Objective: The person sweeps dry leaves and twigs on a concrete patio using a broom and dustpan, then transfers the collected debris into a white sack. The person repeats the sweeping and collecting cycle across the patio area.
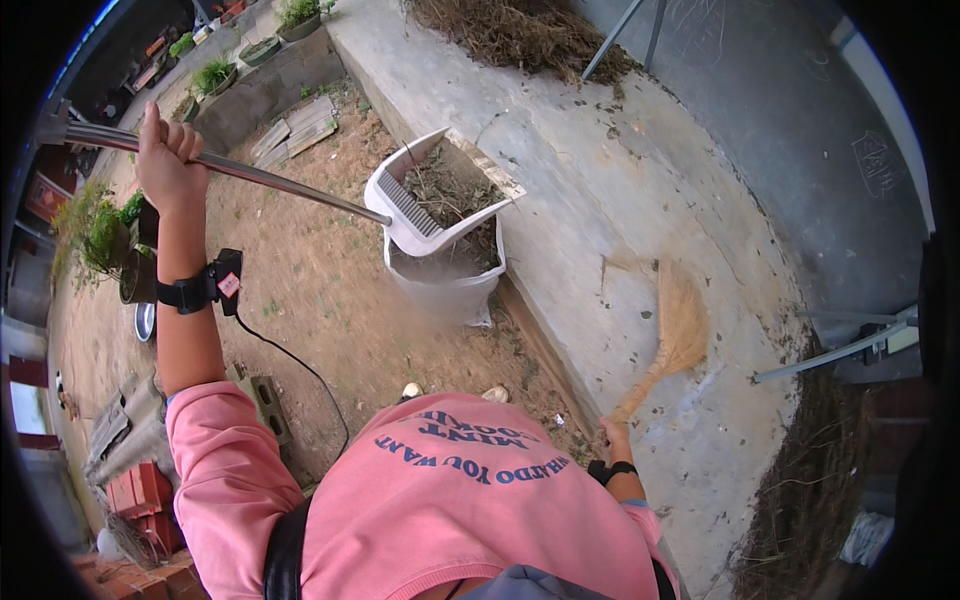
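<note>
My left hand (171,154) grips the metal handle (300,189) of a long-handled dustpan, raised out to the left. The white plastic dustpan (409,217) is tilted over a white woven sack (446,300), its open lip toward the concrete. Dry plant debris (454,184) lies in the pan, and more dark debris (472,251) shows in the sack's mouth. Low on the right, my right hand (616,439) holds a straw broom (679,322) by its handle end. The broom's bristles spread over the concrete ledge.
A raised concrete ledge (570,187) runs beside the bare dirt yard (300,240). Dry brush heaps (517,34) sit at the wall, near metal legs (613,41). Potted plants (90,232), red bricks (142,491) and a hollow concrete block (266,409) stand on the left.
</note>
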The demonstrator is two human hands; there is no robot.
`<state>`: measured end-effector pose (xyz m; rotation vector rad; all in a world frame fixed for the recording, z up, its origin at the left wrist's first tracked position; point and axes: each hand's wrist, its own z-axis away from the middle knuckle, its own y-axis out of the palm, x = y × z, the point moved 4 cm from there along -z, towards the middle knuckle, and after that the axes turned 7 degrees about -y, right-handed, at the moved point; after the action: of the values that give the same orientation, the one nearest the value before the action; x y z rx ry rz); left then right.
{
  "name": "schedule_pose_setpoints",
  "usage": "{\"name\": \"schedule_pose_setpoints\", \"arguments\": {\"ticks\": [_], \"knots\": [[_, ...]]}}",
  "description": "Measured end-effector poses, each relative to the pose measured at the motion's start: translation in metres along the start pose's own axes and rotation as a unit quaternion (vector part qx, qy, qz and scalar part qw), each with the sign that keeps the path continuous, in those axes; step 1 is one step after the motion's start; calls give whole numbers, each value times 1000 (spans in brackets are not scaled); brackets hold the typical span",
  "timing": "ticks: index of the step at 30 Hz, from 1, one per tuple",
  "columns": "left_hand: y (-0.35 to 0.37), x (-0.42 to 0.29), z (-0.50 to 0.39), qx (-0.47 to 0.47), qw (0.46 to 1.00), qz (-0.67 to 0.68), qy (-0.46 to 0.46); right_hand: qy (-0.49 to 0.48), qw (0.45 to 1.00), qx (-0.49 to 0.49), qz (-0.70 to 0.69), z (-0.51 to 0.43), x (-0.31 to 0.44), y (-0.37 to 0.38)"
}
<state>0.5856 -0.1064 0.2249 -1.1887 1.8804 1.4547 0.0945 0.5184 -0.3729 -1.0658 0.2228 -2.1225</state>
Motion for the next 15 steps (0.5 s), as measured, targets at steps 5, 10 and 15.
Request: {"name": "schedule_pose_setpoints", "arguments": {"ticks": [5,10,15], "knots": [[-2,-6,-26,10,1000,-9,-10,24,996,-88,-8,-53,-12,31],[48,-5,-39,132,991,-35,-10,-125,937,-87,314,-90,47,91],[91,20,-30,239,967,-82,-9,-210,966,-27,146,-18,110,131]]}}
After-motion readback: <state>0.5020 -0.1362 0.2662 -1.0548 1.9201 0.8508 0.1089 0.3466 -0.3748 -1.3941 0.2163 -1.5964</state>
